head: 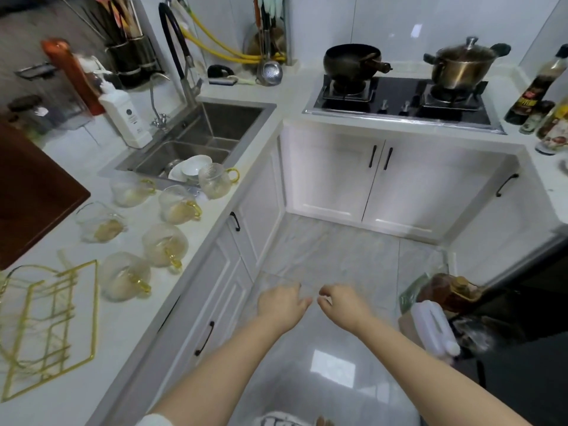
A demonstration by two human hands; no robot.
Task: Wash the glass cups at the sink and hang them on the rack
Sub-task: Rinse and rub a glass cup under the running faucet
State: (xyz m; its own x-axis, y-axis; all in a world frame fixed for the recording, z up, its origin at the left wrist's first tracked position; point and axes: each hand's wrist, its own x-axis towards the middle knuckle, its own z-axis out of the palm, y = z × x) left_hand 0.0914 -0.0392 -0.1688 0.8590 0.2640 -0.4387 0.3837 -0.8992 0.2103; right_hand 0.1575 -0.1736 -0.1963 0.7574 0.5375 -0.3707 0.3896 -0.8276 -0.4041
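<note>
While both hands [313,302] pinch thin clear film over open floor [338,259], cups [166,244] crowd the counter edge (left).

rack [46,327]: left edge cut off, motion-blurred | hands [313,302]: any held thing unclear

Clear glass cups [173,204] (gold handles), brushed steel sink [196,139], glossy tiled floor [332,358], gold wire rack [49,321].
</note>
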